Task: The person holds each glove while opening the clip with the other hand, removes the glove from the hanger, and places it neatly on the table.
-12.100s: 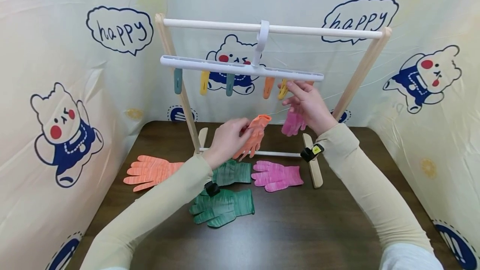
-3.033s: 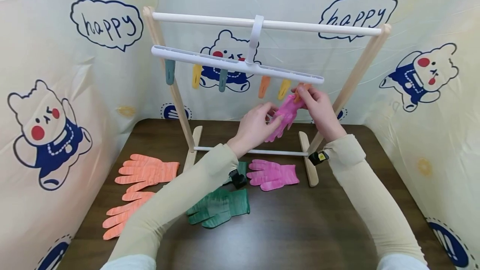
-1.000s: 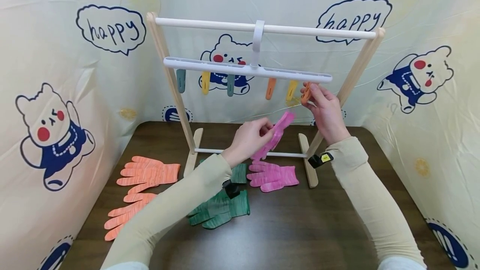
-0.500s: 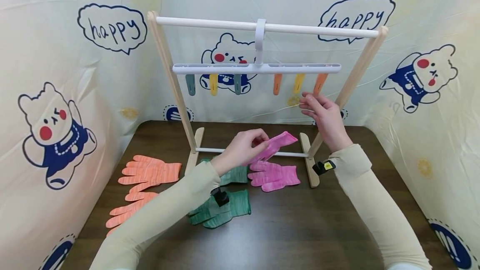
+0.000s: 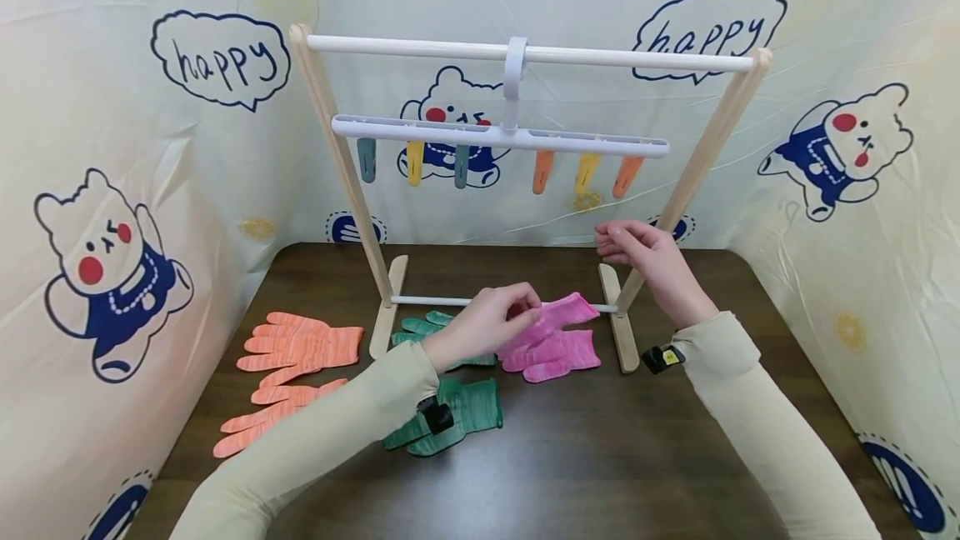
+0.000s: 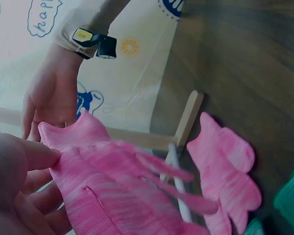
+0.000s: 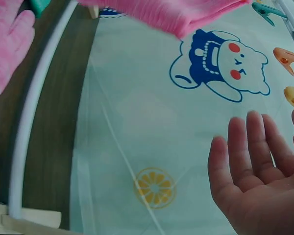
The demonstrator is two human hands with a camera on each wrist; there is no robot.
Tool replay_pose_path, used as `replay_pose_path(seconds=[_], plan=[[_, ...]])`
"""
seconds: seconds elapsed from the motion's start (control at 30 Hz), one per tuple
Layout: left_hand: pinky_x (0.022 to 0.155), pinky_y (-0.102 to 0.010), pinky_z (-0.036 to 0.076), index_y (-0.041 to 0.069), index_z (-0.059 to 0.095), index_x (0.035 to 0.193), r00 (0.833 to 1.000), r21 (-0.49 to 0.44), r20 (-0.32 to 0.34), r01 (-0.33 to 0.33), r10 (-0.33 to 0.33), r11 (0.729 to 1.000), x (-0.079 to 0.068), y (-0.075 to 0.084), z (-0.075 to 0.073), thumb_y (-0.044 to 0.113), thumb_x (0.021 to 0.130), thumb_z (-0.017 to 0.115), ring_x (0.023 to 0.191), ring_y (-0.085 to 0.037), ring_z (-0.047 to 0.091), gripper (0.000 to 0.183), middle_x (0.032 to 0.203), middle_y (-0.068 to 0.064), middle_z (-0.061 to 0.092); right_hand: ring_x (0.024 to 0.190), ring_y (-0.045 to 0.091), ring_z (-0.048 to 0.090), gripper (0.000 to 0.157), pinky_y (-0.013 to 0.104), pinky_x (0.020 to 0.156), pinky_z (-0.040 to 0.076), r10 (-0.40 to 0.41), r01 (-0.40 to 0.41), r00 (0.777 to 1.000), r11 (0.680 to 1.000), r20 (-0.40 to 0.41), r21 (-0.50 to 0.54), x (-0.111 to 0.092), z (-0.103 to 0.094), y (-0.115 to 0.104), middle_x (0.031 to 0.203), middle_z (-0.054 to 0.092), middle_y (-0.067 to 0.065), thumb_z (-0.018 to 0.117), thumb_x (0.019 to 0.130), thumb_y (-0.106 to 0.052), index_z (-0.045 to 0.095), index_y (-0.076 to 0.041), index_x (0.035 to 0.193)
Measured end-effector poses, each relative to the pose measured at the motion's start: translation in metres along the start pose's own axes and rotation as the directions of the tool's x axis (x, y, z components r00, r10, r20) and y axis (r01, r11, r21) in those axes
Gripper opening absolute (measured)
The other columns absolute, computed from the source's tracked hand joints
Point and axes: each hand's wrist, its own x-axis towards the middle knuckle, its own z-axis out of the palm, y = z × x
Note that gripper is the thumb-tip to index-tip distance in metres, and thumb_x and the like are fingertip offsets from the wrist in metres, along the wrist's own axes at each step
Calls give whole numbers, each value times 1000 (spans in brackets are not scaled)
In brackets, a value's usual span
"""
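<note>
My left hand [image 5: 487, 319] pinches a pink knit glove [image 5: 564, 312] near its cuff between thumb and fingers, just above the table. In the left wrist view the held glove [image 6: 112, 181] hangs with its fingers pointing away. Partly under it, a second pink glove [image 5: 562, 355] lies flat on the tabletop. To the right, my right hand [image 5: 651, 261] is raised below the hanger, its fingers loosely bent and holding nothing; the right wrist view shows its bare palm [image 7: 257, 186]. Several clothespins, such as the orange one [image 5: 627, 177], hang from the white hanger [image 5: 502, 136].
The hanger hooks over the top rod [image 5: 420, 47] of a wooden rack [image 5: 345, 165]. Two orange gloves [image 5: 303, 348] lie at the left of the table [image 5: 600, 457], and two green gloves [image 5: 480, 407] lie under and beside my left arm. Patterned cloth surrounds the table.
The pink glove has come out of the rightmost orange clothespin, and my left hand has lowered it to the table. My right hand has let go of that clothespin and dropped. Earlier, an orange glove moved to the table.
</note>
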Motion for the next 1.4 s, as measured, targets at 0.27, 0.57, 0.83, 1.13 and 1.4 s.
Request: replay_pose_path(seconds=[0.27,0.57,0.83,1.13,1.4], plan=[[71,-23,50,11,67,106,997,15,63,-36,35,999,-2,0,23,12,103,62,77,-8,59,6,91,1,69,106,19,69,40,29,93,57,32,-32,999,999,29,8,-10,-5,15,113,73,-3,54,109,-35,65,-1,128],[79,-20,52,5,67,103,974,-127,225,8,21,992,-2,-6,60,8,103,62,87,-5,64,6,95,-5,71,100,15,70,49,31,90,58,77,-76,997,997,31,-28,-17,-10,29,114,74,-1,52,110,-35,60,9,131],[78,-17,51,6,69,106,931,-134,365,29,22,991,0,-10,87,9,102,62,81,3,58,8,92,4,70,101,16,69,51,32,89,58,101,-100,993,995,55,-13,-20,-14,37,110,74,-10,49,112,-30,55,15,134],[62,-15,45,12,67,96,968,138,250,-51,15,989,1,-15,108,14,102,65,65,0,51,6,76,10,58,98,10,68,52,32,92,57,141,-140,987,990,77,-22,-21,-16,43,113,72,0,48,112,-30,55,15,136],[71,-19,50,15,69,114,977,474,187,-181,102,862,-1,-18,113,24,102,66,84,-8,61,16,96,3,66,97,13,69,52,36,93,58,159,-158,984,987,79,-18,-23,-17,43,116,70,13,48,112,-30,55,15,136]])
